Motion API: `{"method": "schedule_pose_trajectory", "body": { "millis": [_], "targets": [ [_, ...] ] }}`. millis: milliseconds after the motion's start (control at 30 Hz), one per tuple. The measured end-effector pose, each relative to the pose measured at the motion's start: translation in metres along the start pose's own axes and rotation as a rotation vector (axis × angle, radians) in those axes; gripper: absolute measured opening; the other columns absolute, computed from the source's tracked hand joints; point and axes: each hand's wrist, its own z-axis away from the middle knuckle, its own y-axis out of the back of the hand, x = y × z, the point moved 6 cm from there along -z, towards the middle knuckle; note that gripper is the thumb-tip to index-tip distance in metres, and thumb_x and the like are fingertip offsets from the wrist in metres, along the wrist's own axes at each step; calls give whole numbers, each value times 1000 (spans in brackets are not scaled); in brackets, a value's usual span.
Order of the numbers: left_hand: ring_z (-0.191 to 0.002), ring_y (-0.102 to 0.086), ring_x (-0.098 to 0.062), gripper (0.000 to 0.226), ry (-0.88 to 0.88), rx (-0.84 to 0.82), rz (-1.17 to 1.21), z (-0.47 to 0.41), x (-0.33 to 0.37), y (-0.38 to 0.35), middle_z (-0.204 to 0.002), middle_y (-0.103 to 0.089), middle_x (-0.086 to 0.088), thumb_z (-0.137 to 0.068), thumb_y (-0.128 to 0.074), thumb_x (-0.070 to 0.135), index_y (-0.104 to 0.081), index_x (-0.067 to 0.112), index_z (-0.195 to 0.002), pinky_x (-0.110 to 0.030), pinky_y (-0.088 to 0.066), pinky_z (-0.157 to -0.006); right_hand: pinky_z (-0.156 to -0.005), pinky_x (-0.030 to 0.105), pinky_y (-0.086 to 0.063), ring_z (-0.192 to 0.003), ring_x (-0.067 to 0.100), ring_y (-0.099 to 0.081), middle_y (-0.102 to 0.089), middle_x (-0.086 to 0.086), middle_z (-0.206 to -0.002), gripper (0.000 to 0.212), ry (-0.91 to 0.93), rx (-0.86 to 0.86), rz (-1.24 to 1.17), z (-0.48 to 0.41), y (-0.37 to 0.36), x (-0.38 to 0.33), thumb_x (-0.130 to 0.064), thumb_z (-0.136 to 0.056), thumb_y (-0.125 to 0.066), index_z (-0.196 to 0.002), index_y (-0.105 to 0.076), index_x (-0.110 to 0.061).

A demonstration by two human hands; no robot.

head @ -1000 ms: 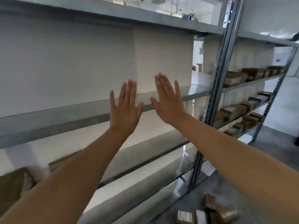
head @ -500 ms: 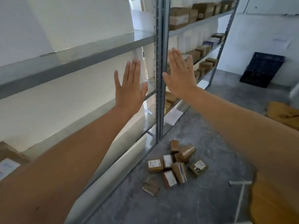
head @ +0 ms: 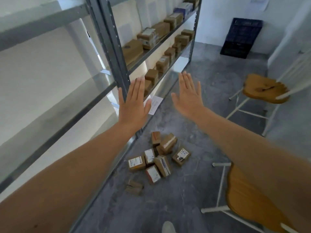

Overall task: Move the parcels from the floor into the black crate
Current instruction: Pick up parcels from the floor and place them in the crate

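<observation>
Cardboard now: swinging down from shelving [head: 109,39] onto parcels [head: 156,162] heaped on the floor [head: 193,132], black crate [head: 242,38] well apart; holding left hand [head: 133,105], right hand [head: 188,96] flat, fingers [head: 140,86] straight, empty, nothing picked yet.

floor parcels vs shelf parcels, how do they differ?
The floor parcels lie in a loose heap, tilted every which way; the shelf parcels sit in rows. Many floor parcels show white labels; most shelf parcels show plain brown sides. Both are small brown cardboard boxes.
</observation>
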Motion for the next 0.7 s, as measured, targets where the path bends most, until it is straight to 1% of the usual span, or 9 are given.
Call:
{"method": "schedule_pose_trajectory", "body": {
  "millis": [100, 233, 367, 467, 600, 700],
  "targets": [
    [-153, 4, -15, 65, -21, -63, 11, -8, 21, -30, -167, 1, 2, -105, -25, 48, -2, 18, -158, -52, 5, -122, -120, 47, 8, -151, 16, 12, 10, 4, -165, 69, -45, -67, 18, 2, -19, 33, -38, -104, -30, -157, 4, -10],
    [-153, 7, -16, 65, -50, -155, 66, -17, 36, -70, -167, 3, 1, -105, -20, 47, 2, 17, -158, -56, 2, -121, -120, 46, 11, -151, 16, 15, 13, 3, -165, 69, -89, -129, 27, 0, -44, 61, -39, -104, -29, -157, 5, -12],
    [-152, 9, -15, 66, -73, -230, 118, -22, 37, -115, -167, 5, 2, -104, -20, 47, 5, 18, -158, -55, 7, -121, -120, 46, 11, -150, 16, 15, 12, 3, -165, 68, -131, -187, 20, -8, -79, 73, -38, -104, -29, -157, 4, -12],
    [-152, 10, -15, 66, -66, -285, 142, -27, 24, -149, -167, 5, 2, -105, -22, 47, 5, 19, -158, -52, 10, -119, -118, 45, 12, -150, 15, 15, 11, 3, -165, 68, -152, -213, 25, -19, -109, 76, -38, -104, -29, -157, 3, -12],
    [-152, 8, -14, 66, -24, -338, 184, -39, -8, -186, -167, 2, 2, -105, -23, 47, 4, 19, -158, -51, 10, -119, -116, 42, 14, -151, 15, 12, 7, 2, -166, 68, -216, -267, -13, -41, -150, 75, -39, -103, -30, -157, 2, -14],
    [-153, 4, -16, 65, -2, -374, 160, -46, -37, -222, -167, -1, 0, -105, -23, 47, 2, 17, -158, -53, 6, -119, -119, 44, 9, -151, 17, 10, 5, 4, -166, 68, -274, -321, -25, -59, -189, 73, -40, -103, -30, -157, -1, -11]
  ]
}}
